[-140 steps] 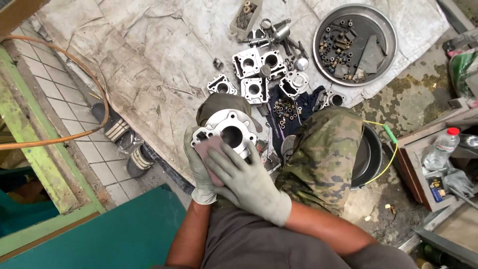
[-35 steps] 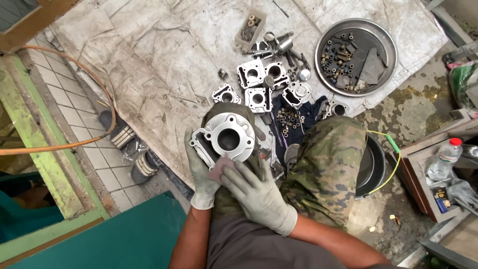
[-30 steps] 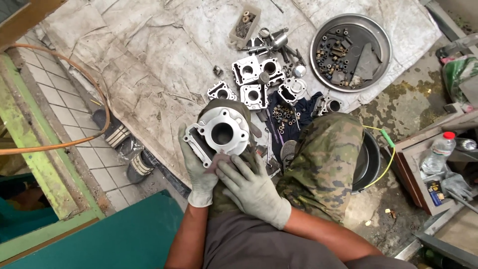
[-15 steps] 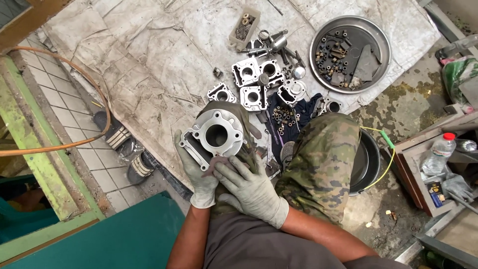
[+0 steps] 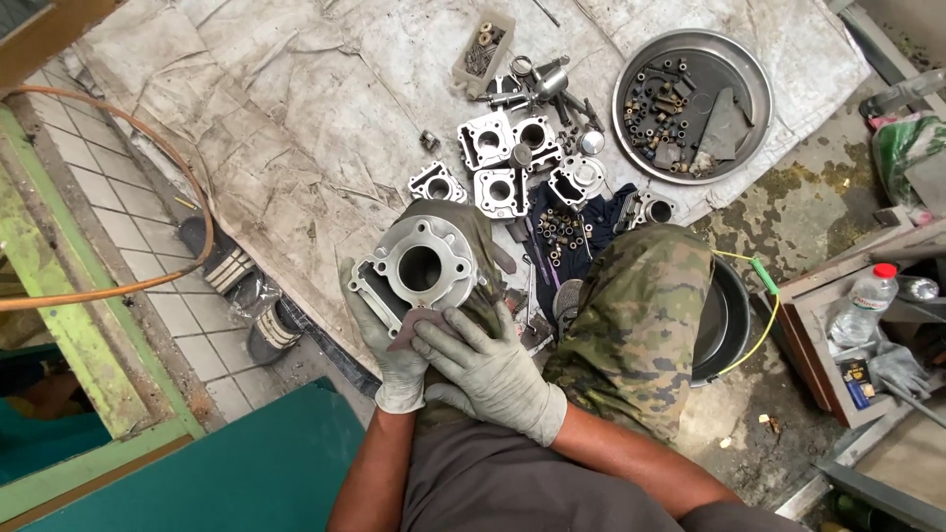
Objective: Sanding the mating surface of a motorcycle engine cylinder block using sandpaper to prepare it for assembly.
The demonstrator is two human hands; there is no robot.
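Gloved fingers gripping grey cylinder (both hands), stained cloth over tiled floor

The big metal engine part sits on the person's lap, with the left hand under its left side and the right hand pressing a small rag on its near edge. Past it, on the sheet spread over the floor, lie a bunch of smaller engine parts, with a little box of bits behind them and a round tray of bolts to their right. The person's knee is right of the hands, a bowl lies just right of the knee, a bottle lies far right in a box, and a hose curves across the tiles on the left.
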